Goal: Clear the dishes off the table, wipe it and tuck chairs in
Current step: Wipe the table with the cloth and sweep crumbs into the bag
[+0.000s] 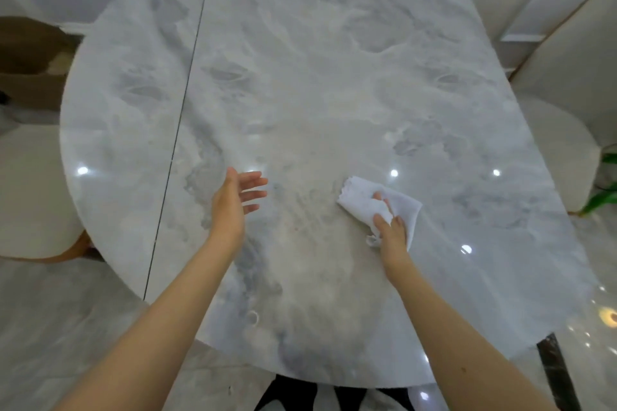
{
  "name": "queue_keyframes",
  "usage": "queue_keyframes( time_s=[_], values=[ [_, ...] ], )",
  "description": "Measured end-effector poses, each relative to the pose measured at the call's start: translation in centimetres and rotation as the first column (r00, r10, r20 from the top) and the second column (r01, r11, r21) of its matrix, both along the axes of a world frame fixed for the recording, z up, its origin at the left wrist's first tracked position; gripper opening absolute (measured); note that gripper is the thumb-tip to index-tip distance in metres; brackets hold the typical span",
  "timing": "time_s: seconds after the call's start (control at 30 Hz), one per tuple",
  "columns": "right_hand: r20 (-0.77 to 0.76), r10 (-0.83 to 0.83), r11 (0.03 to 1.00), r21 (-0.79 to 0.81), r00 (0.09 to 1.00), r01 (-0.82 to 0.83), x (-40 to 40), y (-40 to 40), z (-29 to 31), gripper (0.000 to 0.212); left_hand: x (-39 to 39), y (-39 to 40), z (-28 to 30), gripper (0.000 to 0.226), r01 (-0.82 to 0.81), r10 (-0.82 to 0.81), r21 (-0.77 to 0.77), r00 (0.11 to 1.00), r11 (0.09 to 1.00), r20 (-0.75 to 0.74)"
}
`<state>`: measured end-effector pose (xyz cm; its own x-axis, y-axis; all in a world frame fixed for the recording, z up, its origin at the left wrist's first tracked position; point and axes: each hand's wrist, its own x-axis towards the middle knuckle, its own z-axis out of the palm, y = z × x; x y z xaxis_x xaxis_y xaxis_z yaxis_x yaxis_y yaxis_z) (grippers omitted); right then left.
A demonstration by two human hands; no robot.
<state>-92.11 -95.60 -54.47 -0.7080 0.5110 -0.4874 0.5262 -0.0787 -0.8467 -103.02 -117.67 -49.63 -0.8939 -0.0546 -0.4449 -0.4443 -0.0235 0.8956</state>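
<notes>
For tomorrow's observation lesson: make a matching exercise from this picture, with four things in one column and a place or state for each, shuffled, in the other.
Things:
1. left hand
2. right hand
3. white cloth
4. cream chair

Place or state:
A. at the table's left edge
B. fingers straight, holding nothing
C. crumpled on the marble table
D. gripping the cloth

Pairs: 1-B, 2-D, 3-C, 4-A

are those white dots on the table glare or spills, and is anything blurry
Head view: the white dots on the marble table are glare from ceiling lights; the wide lens bows its edges; the picture is soft overall, the chair blurred, the right hand and cloth fairly clear.
</notes>
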Motion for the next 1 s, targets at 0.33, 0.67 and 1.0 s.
queue_keyframes(
  time_s=[0.33,0.67,1.0],
  values=[
    [-0.055,-0.068,0.939,-0.341,0.996,0.046,-0.9,-7.4,0.1,0.061,-1.1,1.7,0.6,0.049,0.096,-0.097,-0.012,0.995,0.995,-0.036],
    [0.119,-0.195,0.678,-0.701,0.974,0.222,-2.7,-9.3,2.0,0.038,-1.6,0.8,2.2,0.05,0.075,-0.08,-0.077,0.995,0.994,-0.067],
    [-0.153,-0.585,0.629,-0.706,0.796,0.326,-1.3,3.6,6.4,0.046,-1.4,4.9,4.6,0.049,0.066,-0.065,0.002,0.989,0.998,-0.133]
  ],
)
